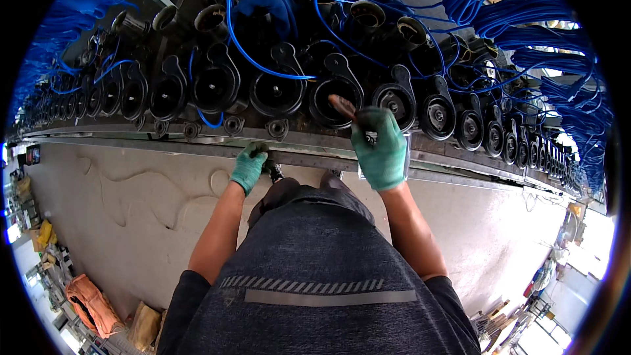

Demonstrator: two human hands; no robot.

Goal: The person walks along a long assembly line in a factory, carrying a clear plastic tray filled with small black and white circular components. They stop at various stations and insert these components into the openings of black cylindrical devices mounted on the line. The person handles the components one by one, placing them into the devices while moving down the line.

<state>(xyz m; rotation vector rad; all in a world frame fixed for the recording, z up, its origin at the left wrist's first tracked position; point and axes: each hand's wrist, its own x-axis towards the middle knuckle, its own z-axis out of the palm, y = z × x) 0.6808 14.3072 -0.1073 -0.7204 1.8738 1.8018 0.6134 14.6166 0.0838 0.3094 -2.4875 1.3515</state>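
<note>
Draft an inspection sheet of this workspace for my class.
Surface: dark bench, crowded.
Job's things: round black casings in a row; brown-ended tool, kind unclear.
Clutter: blue cloth behind the casings.
Hands: both green-gloved; right hand holds the tool over the casings, left hand at the bench's front edge, contact unclear.
Cables: blue cables, bundled at both sides, some trailing over casings.
Surroundings: pale floor, orange bundle lower left.

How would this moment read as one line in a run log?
Left hand: at bench edge, contact unclear | Right hand: holding brown-tipped tool over black part | Around: row of similar parts, blue cables
</note>
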